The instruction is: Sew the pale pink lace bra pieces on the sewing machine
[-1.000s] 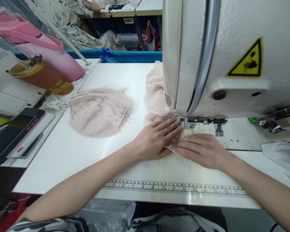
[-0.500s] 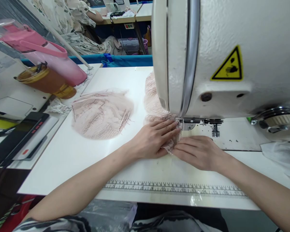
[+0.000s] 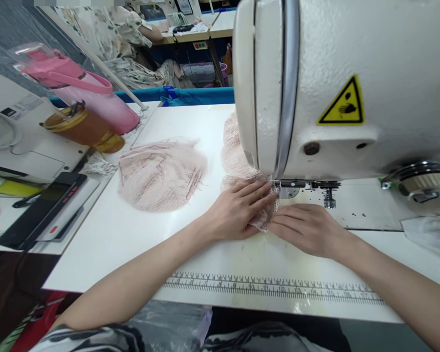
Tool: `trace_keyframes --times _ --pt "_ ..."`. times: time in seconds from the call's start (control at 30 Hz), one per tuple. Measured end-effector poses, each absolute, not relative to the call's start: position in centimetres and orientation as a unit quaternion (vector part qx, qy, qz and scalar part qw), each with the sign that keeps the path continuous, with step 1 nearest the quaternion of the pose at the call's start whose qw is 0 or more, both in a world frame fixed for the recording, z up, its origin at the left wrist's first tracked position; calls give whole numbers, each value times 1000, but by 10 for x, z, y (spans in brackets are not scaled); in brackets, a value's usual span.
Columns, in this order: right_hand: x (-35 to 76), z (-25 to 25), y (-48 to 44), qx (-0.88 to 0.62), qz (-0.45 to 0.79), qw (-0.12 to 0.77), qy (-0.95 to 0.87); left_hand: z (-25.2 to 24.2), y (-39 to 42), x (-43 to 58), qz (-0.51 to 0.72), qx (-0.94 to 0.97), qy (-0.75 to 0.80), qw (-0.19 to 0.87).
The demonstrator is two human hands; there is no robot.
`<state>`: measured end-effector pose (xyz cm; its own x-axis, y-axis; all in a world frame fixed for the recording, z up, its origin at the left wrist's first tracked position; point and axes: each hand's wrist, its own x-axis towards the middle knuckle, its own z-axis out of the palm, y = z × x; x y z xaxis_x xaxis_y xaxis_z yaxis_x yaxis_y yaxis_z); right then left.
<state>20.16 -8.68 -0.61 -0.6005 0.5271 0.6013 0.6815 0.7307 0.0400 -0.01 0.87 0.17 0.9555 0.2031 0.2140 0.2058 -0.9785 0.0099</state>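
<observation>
View: since the earlier frame, the bottle (image 3: 91, 95) and the loose piece (image 3: 161, 178) have slid rightward, likely my head turning; my hands barely shift against the machine (image 3: 337, 54).
Lace: lies on the table (image 3: 106, 244), partly hidden behind the machine head, running under my fingers to a tail well short of the front edge.
Left hand (image 3: 236, 210): laid flat, fingers stretched and unclenched, pressing the lace (image 3: 238, 159) just beside the stitching spot.
Right hand (image 3: 308, 227): fingers together, tips touching the tail; thumb hidden, so I cannot tell whether I grip it.
Loose piece: toward the table's left edge, apart from my hands.
Ruler (image 3: 271, 288): along the front edge, nearer me than both hands.
Guiding: I judge light, even pressure best, with the right hand squaring the tail and no tugging, as thin mesh probably stretches and puckers.
Risk: my left fingertips sit close to the needle area; I should keep them beside it.
</observation>
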Motion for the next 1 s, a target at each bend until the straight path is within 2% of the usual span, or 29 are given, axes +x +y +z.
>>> trace_keyframes --times 0.3,0.57,1.0 --pt "209 -9 -91 -400 -121 227 -880 2 7 1 -103 -989 -108 17" --pt "215 -8 -90 -418 -113 240 -869 2 8 1 -95 -989 -114 20" --pt "219 4 -85 -419 -218 220 -853 3 6 1 -88 -989 -116 29"
